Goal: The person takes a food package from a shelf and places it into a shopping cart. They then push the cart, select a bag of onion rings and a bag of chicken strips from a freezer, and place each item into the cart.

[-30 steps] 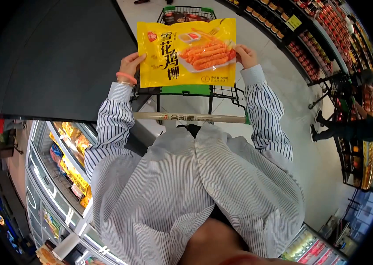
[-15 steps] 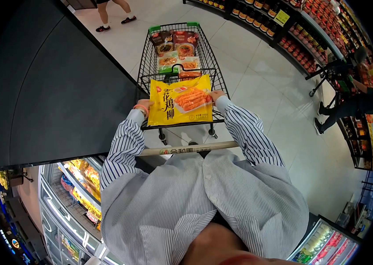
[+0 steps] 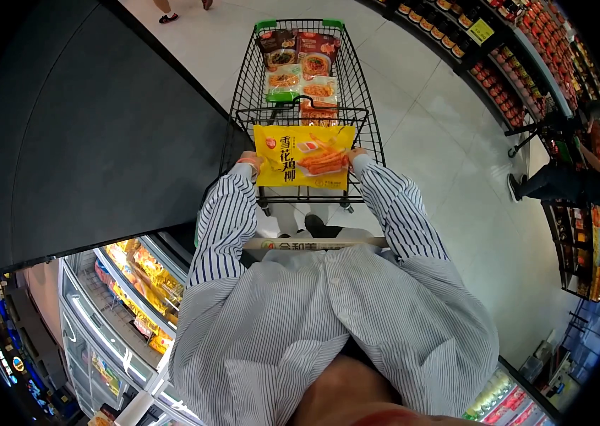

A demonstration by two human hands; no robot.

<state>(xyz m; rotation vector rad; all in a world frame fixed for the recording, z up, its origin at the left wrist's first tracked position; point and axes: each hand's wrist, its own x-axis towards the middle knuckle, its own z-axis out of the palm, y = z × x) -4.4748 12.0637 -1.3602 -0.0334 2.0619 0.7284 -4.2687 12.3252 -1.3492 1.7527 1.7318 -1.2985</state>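
Between my two hands is a yellow bag of chicken strips [image 3: 303, 157], printed with large black characters and a picture of the strips. My left hand [image 3: 251, 160] grips its left edge, and a pinkish band circles that wrist. On the opposite edge my right hand [image 3: 357, 155] is closed around the bag's side. The bag is over the near end of a black wire shopping cart [image 3: 367, 106] with green corners. Inside the cart lie several food packs, among them a dark red pack [image 3: 316, 53] and a clear-and-green pack [image 3: 284, 83]. The cart's pale handle [image 3: 307, 244] runs in front of my shirt.
A large dark panel [image 3: 115, 135] borders the cart's left side. Lit freezer cases [image 3: 129, 298] stand at lower left. Shelves of jars [image 3: 442, 28] line the upper right, where another person [image 3: 563, 181] stands beside a cart. Another person's feet [image 3: 168, 18] show at the top.
The bag has tilted, looks shorter and sits slightly further right, still held at both sides. The cart appears higher and further right in view. The walker's legs at the top have shifted upward.
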